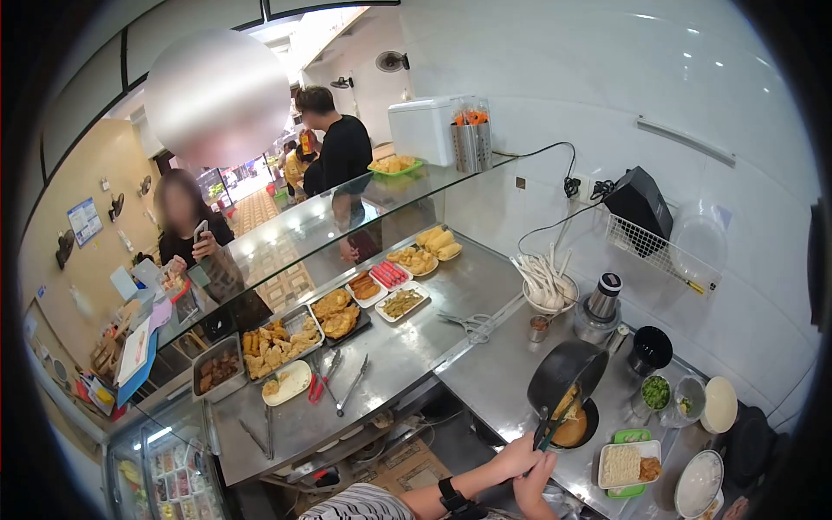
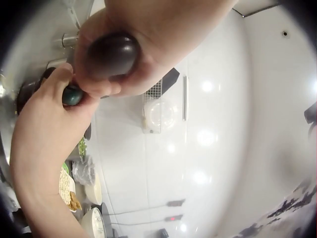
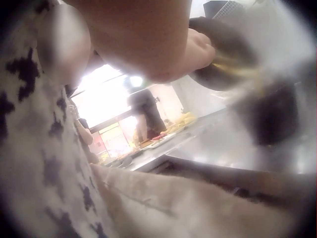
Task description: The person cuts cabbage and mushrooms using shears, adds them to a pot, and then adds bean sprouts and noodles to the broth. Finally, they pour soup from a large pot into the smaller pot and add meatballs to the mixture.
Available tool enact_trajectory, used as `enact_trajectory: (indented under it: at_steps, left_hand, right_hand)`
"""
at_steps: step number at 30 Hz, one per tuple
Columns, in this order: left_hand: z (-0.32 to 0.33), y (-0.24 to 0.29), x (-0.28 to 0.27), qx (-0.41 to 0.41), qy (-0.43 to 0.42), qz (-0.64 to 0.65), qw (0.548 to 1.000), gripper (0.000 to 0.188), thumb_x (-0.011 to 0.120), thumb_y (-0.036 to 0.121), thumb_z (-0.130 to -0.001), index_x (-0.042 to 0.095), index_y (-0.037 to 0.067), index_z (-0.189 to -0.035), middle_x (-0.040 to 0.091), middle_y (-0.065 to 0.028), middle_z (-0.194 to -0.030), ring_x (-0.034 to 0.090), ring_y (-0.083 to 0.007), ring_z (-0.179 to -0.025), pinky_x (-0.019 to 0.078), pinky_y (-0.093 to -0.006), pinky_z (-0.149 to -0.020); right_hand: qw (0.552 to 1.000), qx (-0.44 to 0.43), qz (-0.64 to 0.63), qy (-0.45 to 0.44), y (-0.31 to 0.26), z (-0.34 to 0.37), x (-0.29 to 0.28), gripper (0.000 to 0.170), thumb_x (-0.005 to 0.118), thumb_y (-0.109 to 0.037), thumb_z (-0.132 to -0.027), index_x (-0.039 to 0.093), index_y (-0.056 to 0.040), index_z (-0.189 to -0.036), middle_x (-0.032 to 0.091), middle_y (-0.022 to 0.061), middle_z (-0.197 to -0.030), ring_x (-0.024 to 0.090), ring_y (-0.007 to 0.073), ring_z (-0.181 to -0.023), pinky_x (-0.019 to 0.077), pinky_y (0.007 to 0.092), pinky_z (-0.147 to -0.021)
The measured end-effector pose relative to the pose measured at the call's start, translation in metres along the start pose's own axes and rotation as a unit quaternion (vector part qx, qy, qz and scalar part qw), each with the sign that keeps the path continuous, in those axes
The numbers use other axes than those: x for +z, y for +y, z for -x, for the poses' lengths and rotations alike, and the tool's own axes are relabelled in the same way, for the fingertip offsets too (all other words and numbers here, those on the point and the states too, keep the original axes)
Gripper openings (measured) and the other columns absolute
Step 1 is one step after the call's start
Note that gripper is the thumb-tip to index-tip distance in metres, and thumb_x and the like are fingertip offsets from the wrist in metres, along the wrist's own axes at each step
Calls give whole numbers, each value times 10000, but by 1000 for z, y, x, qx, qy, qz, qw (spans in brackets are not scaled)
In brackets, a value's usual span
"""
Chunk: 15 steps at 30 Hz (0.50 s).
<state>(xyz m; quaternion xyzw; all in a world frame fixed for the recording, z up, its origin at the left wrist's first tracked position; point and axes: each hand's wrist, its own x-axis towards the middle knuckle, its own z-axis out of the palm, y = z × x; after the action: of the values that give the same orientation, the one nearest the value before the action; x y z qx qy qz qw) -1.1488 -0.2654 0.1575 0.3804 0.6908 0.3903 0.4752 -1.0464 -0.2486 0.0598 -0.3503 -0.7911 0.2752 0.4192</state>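
Observation:
A black pot (image 1: 555, 374) is tipped over a black bowl (image 1: 593, 423) on the steel counter, with pale noodles at its lower rim. Orange-brown broth (image 1: 569, 432) shows in the bowl. My left hand (image 1: 516, 458) grips the pot's dark handle (image 2: 113, 54), whose rounded end pokes out of the fist in the left wrist view. Close beside it, my right hand (image 1: 532, 490) holds a dark green-handled utensil (image 2: 73, 95) reaching toward the pot's mouth; its working end is hidden. Blur covers the pot (image 3: 230, 42) and bowl (image 3: 272, 116) in the right wrist view.
Right of the bowl stand a tray of dry noodles (image 1: 622, 465), a cup of chopped greens (image 1: 656, 393) and white bowls (image 1: 698, 482). A blender (image 1: 603, 299) is behind. Fried-food trays (image 1: 282, 345) and tongs (image 1: 353, 384) lie left. People stand beyond the glass.

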Motion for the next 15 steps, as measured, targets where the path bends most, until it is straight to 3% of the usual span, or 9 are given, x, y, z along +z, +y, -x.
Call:
enact_trajectory:
  at_steps: [15]
  left_hand:
    - [-6,-9,2,18,12,-31,999,384,531,215,-786,437,-78,-1017,557,-123,-638,560,-184,-480,435,-298,-402]
  right_hand:
    - [1000,14,-6,-5,9,4,4,393,601,-55,-571,445,-6,-927,384,180,-940,400,360,-905,325,418,-794]
